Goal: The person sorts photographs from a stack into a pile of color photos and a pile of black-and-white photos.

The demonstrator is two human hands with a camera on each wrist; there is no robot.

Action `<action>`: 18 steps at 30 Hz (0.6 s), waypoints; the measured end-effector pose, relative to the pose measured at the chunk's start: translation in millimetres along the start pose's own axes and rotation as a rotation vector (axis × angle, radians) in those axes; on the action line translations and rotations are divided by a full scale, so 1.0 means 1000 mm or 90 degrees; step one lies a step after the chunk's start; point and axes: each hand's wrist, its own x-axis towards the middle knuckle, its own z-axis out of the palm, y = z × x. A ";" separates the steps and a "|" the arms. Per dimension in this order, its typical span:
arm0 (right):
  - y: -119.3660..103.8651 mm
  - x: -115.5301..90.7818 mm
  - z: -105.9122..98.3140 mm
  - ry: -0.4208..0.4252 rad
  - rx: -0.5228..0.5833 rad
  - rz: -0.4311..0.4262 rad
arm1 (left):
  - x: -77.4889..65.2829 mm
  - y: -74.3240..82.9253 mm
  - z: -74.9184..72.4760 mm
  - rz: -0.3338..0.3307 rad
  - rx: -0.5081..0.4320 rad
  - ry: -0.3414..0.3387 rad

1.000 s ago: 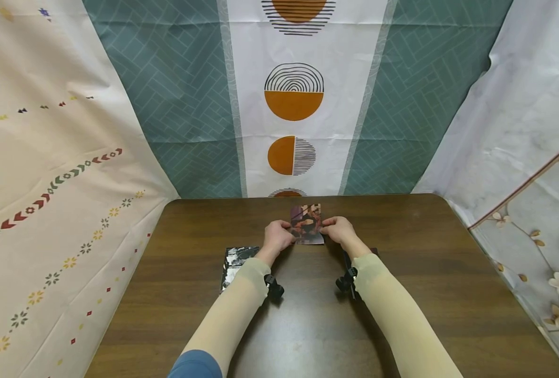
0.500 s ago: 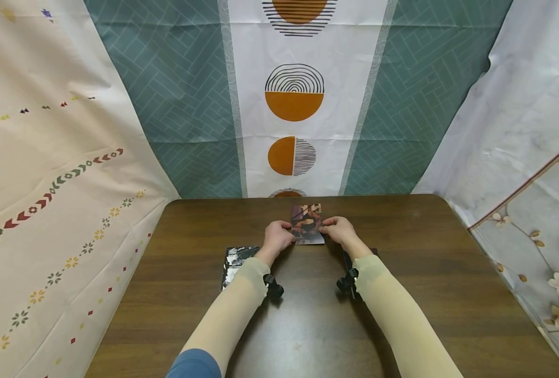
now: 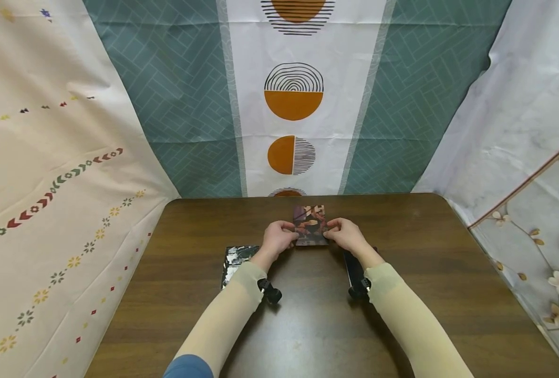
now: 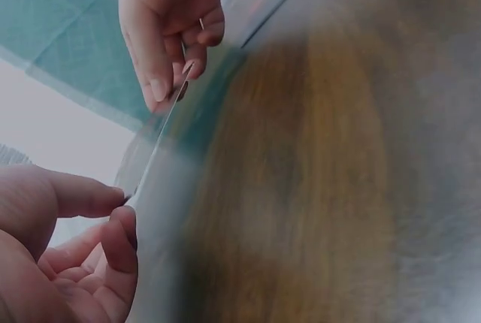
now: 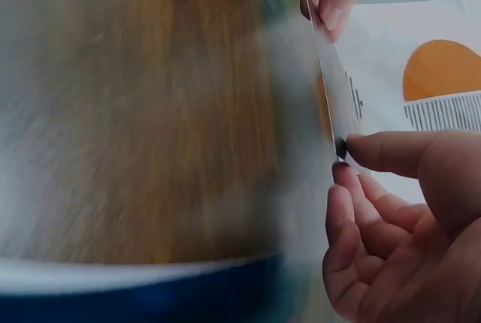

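A small picture print (image 3: 310,223), dark with red, orange and purple patches, is held at the far middle of the table. My left hand (image 3: 278,237) pinches its left edge between thumb and fingers. On the opposite edge, my right hand (image 3: 345,233) has the same sort of pinch. Both wrist views catch the print (image 4: 159,143) nearly edge-on as a thin sheet. Thumb and fingertips of the left hand (image 4: 68,240) meet at its near end in the left wrist view. In the right wrist view, the right hand (image 5: 406,210) grips the near end likewise.
The brown wooden table (image 3: 298,325) runs back to a patterned cloth (image 3: 293,105). Partly under the left forearm lies a black-and-white picture (image 3: 238,258). A flat dark item (image 3: 353,268) with a pale edge lies by the right wrist, partly covered. Cloths hang along both sides.
The print has shifted slightly to the right, its lower edge now level. My right hand and forearm moved a little right, exposing more of the flat dark item.
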 end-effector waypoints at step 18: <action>0.044 -0.059 -0.047 -0.030 -0.040 -0.013 | -0.050 0.005 0.044 0.067 -0.007 -0.119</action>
